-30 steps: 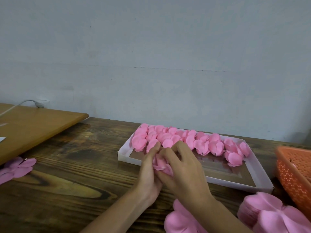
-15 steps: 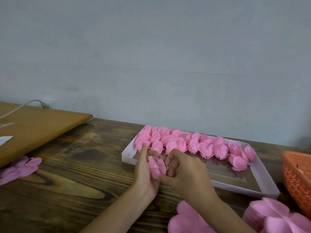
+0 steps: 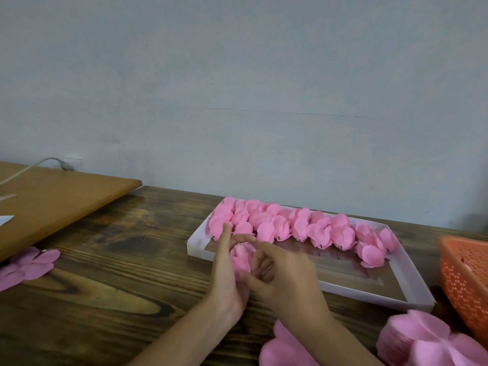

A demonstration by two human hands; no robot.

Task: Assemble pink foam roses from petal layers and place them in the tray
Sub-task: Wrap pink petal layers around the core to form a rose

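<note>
Hands meet just below the middle of the frame, at the near left corner of the tray [image 3: 357, 291], with a pink foam rose [image 3: 241, 260] held between them. The left hand [image 3: 226, 272] cups the rose from the left side: its index finger points straight up towards the tray, while the other fingers curl over the top of the petals. The right hand [image 3: 286, 278] comes in from the right with its fingers bent against the petals and its thumb pressed in low, at the base of the rose, so both hands are closed round the same flower. The rose sits above the dark wooden table [image 3: 105, 291], right against the tray's front wall. Inside the white-rimmed tray, finished roses [image 3: 290, 225] lie packed in rows along the far side, and the near part of the tray floor shows bare. A stack of flat petal layers [image 3: 427, 339] lies in the lower right corner of the frame, another petal layer [image 3: 284, 348] sits at the bottom edge under the right forearm, and more petals [image 3: 29, 265] lie at the left edge. An orange basket [image 3: 470, 281] stands at the right edge, just beside the tray. A lighter wooden board [image 3: 52, 202] fills the left side.
</note>
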